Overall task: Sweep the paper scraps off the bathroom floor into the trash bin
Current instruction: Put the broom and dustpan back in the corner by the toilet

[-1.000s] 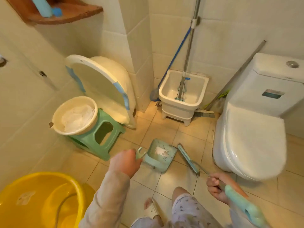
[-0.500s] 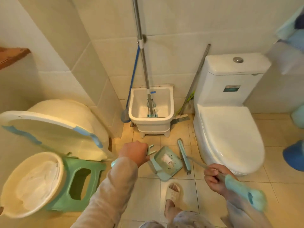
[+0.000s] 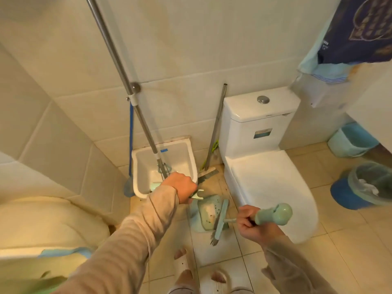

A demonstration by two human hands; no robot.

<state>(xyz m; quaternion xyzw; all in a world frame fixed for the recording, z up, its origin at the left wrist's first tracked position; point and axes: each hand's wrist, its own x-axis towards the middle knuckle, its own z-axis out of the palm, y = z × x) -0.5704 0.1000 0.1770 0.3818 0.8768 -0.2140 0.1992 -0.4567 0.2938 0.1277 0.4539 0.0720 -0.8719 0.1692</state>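
The left hand (image 3: 182, 187) has its fingers curled tight round the mint handle of the dustpan (image 3: 203, 222), whose pan hangs just below and to the right of the fist; whether it touches the floor (image 3: 350, 247) I cannot tell. The right hand (image 3: 252, 224) is clenched round the shaft of the brush (image 3: 273, 214), with the rounded handle end sticking out to the right and the long head lying across the pan's right side. The paper scraps (image 3: 209, 209) sit as a white patch inside the pan, among dark specks. Just beyond the pan, along the floor's far edge, stand a white mop bucket (image 3: 186, 158) with a mop pole (image 3: 118, 60) rising from it, a broom (image 3: 214, 132) leaning on the wall, and the toilet (image 3: 265, 179). The trash bin (image 3: 341, 194), blue with a clear liner and white paper in it, stands near the floor's right edge, well apart from the pan. Two slippers (image 3: 214, 280) show at the near edge.
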